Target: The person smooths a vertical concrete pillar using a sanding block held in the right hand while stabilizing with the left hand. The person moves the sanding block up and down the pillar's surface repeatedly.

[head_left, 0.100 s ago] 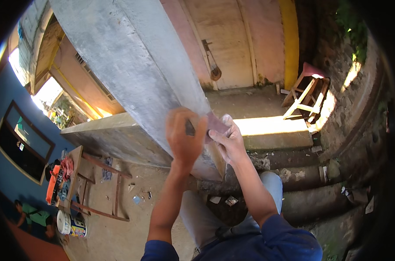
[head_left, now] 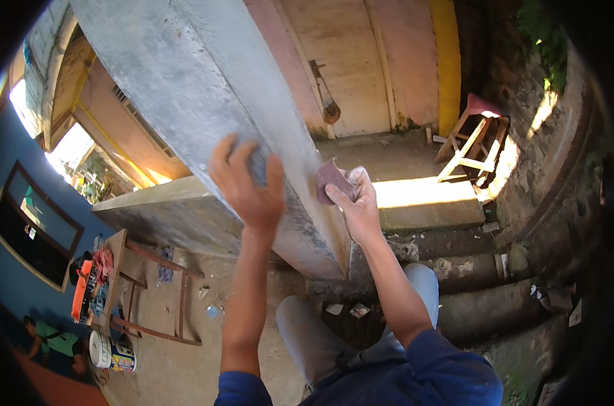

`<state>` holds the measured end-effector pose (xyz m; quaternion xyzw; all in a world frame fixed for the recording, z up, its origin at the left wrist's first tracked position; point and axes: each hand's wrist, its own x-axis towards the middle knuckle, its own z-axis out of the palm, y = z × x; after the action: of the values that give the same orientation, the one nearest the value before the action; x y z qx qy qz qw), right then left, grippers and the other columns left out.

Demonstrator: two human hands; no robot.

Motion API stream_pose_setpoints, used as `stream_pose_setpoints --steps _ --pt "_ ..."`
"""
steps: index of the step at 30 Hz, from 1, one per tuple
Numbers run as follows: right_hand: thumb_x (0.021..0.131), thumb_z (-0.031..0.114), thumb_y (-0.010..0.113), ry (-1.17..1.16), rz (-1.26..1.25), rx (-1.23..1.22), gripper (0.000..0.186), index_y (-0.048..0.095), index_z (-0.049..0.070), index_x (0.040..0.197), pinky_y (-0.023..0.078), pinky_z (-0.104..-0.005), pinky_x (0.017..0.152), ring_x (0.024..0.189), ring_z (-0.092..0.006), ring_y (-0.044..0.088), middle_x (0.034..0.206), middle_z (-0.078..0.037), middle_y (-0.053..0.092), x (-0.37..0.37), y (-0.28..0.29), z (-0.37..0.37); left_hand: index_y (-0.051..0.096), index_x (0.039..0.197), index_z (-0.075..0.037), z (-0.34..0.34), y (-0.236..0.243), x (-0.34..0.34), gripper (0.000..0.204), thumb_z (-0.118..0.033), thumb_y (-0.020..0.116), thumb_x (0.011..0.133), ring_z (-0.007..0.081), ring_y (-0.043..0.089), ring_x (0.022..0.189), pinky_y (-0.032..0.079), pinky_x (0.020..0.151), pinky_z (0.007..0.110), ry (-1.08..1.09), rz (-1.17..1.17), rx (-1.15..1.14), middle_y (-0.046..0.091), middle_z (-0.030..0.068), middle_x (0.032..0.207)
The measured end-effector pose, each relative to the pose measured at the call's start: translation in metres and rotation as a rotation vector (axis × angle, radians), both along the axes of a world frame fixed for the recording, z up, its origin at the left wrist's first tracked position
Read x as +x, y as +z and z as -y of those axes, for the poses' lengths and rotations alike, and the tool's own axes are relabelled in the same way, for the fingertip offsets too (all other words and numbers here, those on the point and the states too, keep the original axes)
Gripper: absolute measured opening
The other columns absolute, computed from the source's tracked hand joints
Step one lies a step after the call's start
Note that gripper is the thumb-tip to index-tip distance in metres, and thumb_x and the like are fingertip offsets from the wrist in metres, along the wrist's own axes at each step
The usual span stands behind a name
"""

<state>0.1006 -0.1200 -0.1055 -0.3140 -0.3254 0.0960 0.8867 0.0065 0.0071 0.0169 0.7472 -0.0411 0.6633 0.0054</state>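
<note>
A grey plastered pillar (head_left: 205, 88) rises in front of me, its face marked with darker smudges. Between the thumb and fingers of my right hand (head_left: 356, 198) is a piece of reddish-brown sandpaper (head_left: 327, 181), bent and held at the pillar's right side. White dust coats those fingers. My left hand (head_left: 249, 186) is raised before the pillar's front face, fingers spread and somewhat blurred, with nothing seen in it. Whether its fingertips touch the plaster I cannot tell.
A low wall (head_left: 158, 203) joins the pillar on the left. Beyond it stand a wooden bench (head_left: 121, 260) with cloths and a white bucket (head_left: 100, 348). A person in green (head_left: 56, 338) is at lower left. Concrete steps (head_left: 483, 304) and a wooden stool (head_left: 473, 149) lie right.
My left hand has moved left and up, away from my right hand, and its fingers have spread. The sandpaper in my right hand shows more fully.
</note>
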Motion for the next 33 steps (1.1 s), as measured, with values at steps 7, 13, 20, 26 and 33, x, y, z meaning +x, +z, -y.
stream_pose_setpoints --steps 7,13,20,26,33 --pt "0.107 0.026 0.052 -0.556 0.570 -0.395 0.056 0.041 -0.005 0.153 0.032 -0.0424 0.120 0.147 -0.0372 0.041 0.158 -0.025 0.043 -0.025 -0.083 -0.050 0.048 0.150 -0.004 -0.030 0.070 0.036 0.066 -0.038 0.065 0.097 0.0534 0.031 0.146 0.023 0.116 0.067 0.091 0.121 0.157 0.033 0.0304 0.160" --pt "0.111 0.037 0.040 -0.564 0.593 -0.418 0.061 0.040 -0.006 0.155 0.019 -0.0481 0.126 0.156 -0.0415 0.023 0.166 -0.024 0.031 -0.042 -0.086 -0.047 0.038 0.159 -0.006 -0.034 0.037 0.042 0.075 -0.052 0.051 0.101 0.0549 0.022 0.152 0.019 0.115 0.074 0.235 0.052 0.093 0.024 0.0295 0.167" --pt "0.111 0.039 0.041 -0.579 0.624 -0.263 0.060 0.044 -0.005 0.152 0.023 -0.0478 0.125 0.155 -0.0403 0.027 0.164 -0.024 0.035 -0.009 0.001 -0.067 0.038 0.159 -0.005 -0.037 0.021 0.040 0.078 -0.052 0.055 0.099 0.0561 0.022 0.152 0.019 0.114 0.075 0.242 0.042 0.099 0.025 0.0310 0.166" --pt "0.104 0.016 0.058 -0.626 0.549 -0.276 0.045 0.055 -0.004 0.145 0.036 -0.0460 0.118 0.146 -0.0408 0.044 0.154 -0.024 0.049 -0.029 -0.055 -0.066 0.033 0.161 -0.003 -0.040 0.001 0.036 0.083 -0.054 0.055 0.100 0.0538 0.019 0.153 0.016 0.117 0.071 0.254 0.014 0.105 0.022 0.0304 0.167" --pt "0.092 0.008 0.075 -0.594 0.448 -0.305 0.022 0.066 -0.006 0.107 0.049 -0.0376 0.106 0.128 -0.0317 0.064 0.138 -0.020 0.065 -0.029 -0.086 -0.039 0.032 0.161 -0.002 -0.046 -0.015 0.031 0.088 -0.059 0.055 0.098 0.0535 0.018 0.154 0.015 0.117 0.071 0.261 -0.013 0.108 0.021 0.0308 0.167"
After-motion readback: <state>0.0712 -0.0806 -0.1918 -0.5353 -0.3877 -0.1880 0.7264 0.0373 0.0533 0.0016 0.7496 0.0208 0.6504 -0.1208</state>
